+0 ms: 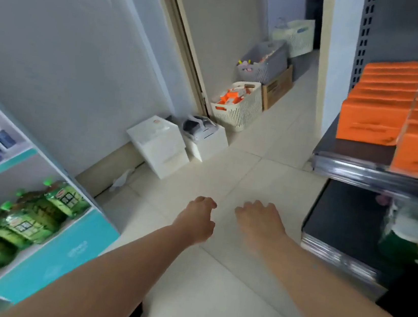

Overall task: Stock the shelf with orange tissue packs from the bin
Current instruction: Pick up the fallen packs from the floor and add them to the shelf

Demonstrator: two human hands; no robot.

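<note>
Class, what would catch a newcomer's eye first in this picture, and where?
The rows of orange tissue packs on the shelf at right. Then the left hand and right hand, both empty, held out over the floor, and the white bin holding more of them by the door frame.

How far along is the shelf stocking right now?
Two rows of orange tissue packs already sit on the shelf, with a gap at the front. The left hand and right hand are empty. More packs show in the white bin, so more trips likely remain.

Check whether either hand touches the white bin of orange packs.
Apart: the head view shows floor between left hand, right hand and the white bin.
</note>
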